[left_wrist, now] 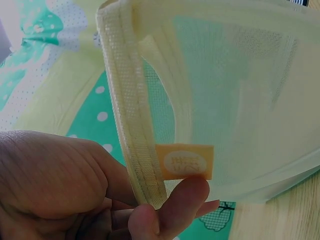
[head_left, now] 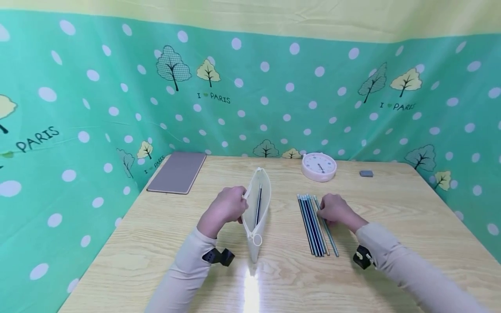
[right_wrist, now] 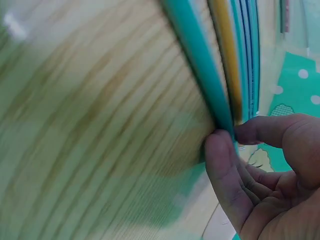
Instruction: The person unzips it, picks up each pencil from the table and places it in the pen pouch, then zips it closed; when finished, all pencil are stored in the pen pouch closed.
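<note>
Pencil [right_wrist: 200, 55] pinched in the right hand [head_left: 336, 209], just right of the bunch [head_left: 313, 226], fingers hiding part of its shaft! Left hand [head_left: 228, 203] grips the pouch [head_left: 265, 195], tag [left_wrist: 186, 162] lettering hard to read. Wooden table [head_left: 164, 243], dotted curtain [head_left: 254, 104] behind; open wood between pouch and bunch; sleeves [head_left: 411, 271] cut off below.

A wood-grain table [head_left: 137, 252] bears a notebook [head_left: 177, 173], pencils [head_left: 311, 224], round clock [head_left: 318, 167] and greyish block [head_left: 366, 173].
</note>
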{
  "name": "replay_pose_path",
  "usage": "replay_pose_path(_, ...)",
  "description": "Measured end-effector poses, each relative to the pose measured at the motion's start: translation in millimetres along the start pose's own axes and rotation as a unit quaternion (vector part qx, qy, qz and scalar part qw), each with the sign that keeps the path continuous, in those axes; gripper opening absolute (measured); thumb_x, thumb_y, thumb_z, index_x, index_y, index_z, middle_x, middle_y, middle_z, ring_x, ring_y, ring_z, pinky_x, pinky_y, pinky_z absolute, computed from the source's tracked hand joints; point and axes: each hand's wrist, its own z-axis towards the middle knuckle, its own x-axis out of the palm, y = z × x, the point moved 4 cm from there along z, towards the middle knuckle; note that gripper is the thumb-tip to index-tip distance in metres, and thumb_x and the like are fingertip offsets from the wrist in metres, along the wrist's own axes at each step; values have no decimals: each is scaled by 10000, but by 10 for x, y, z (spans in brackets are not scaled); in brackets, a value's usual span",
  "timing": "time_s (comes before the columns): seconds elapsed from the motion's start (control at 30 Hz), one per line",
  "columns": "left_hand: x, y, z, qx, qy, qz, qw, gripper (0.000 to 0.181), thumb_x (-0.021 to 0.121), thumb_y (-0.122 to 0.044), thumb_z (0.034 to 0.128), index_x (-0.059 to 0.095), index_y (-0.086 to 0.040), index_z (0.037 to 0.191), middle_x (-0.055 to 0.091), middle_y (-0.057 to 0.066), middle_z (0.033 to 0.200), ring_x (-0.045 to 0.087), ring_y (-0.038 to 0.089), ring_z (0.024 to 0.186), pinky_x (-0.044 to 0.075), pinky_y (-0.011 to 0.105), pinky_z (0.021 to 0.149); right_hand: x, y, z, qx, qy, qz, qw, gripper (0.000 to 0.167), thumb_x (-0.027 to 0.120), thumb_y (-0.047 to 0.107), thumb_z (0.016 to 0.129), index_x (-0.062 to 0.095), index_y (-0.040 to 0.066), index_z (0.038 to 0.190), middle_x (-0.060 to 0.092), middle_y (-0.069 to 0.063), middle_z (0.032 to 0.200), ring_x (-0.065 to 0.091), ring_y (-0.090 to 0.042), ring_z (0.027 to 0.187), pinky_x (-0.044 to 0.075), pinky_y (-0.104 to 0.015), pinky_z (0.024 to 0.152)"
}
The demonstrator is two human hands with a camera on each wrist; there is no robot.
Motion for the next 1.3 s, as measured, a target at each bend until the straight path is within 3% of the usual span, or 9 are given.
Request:
replay_pose_path(0.13, 10, -2, 8, 31, 30, 17, 10000, 140, 557, 12, 972, 654, 40, 1068, 701, 135, 843, 688, 164, 531, 555, 270, 516, -148, 114, -59, -3, -10, 475, 9989, 140, 624, 63, 921, 673, -41, 841, 638, -79, 615, 646, -144, 511, 584, -297, 525)
replay_pose_path(0.23, 3, -4, 8, 18, 15, 30, 10000, 150, 555, 12, 971, 654, 45, 1079, 705, 144, 854, 689, 166, 530, 555, 271, 511, -359, 351, -125, -142, -262, 1146, 9930, 186, 592, 72, 955, 639, -100, 1006, 669, -154, 774, 668, -154, 586, 617, -320, 596)
replay_pose_path(0.37, -11, 1, -2, -17, 9, 46, 10000, 165, 544, 11, 974, 655, 48, 1090, 700, 134, 832, 688, 168, 534, 550, 273, 511, -621, 740, -269, -562, -861, 2259, 9687, 260, 577, 75, 975, 578, -125, 1141, 678, -211, 969, 688, -153, 659, 629, -306, 657)
replay_pose_path(0.5, -8, 2, -1, -47, 29, 26, 10000, 170, 538, 8, 979, 656, 47, 1095, 698, 124, 819, 689, 168, 535, 551, 272, 518, -728, 1027, -413, -1058, -1452, 3573, 9166, 216, 569, 66, 1014, 537, -96, 1153, 730, -97, 952, 694, -116, 693, 622, -272, 673)
replay_pose_path(0.67, 9, -8, 2, 2, 41, 4, 10000, 165, 544, 7, 977, 658, 45, 1091, 703, 125, 825, 689, 164, 531, 553, 268, 514, -646, 1238, -488, -1661, -1991, 4981, 8275, 113, 562, -10, 1018, 527, -58, 1114, 747, 66, 853, 701, -82, 700, 615, -243, 669)
replay_pose_path(0.77, 32, -7, 6, -37, 94, -22, 9999, 172, 544, 5, 980, 660, 42, 1102, 707, 127, 833, 686, 160, 530, 543, 258, 499, -521, 1282, -491, -1731, -2128, 5437, 7932, 87, 568, -46, 1008, 526, -29, 1083, 747, 70, 840, 711, -80, 707, 617, -245, 674)
replay_pose_path(0.87, 50, -8, 11, -110, 149, -87, 9998, 182, 545, 2, 989, 653, 48, 1128, 707, 139, 856, 686, 160, 539, 537, 250, 489, -388, 1304, -468, -1651, -2053, 5544, 7894, 106, 565, -53, 1012, 538, -21, 1109, 748, 64, 863, 721, -82, 742, 623, -260, 707)
replay_pose_path(1.03, 44, -5, 10, -183, 138, -164, 9996, 172, 556, -6, 1000, 643, 51, 1136, 708, 157, 887, 691, 171, 556, 548, 255, 496, -244, 1383, -400, -1588, -1750, 5327, 8127, 203, 563, -57, 1013, 561, -87, 1213, 766, -22, 949, 731, -86, 789, 628, -280, 738)
replay_pose_path(1.3, 7, 10, 10, -157, 66, -109, 9998, 164, 534, 2, 994, 650, 46, 1100, 704, 149, 886, 691, 169, 560, 542, 254, 494, -184, 1462, -374, -1567, -1638, 5064, 8319, 259, 565, -68, 1003, 569, -138, 1253, 737, -123, 985, 718, -87, 755, 621, -260, 696)
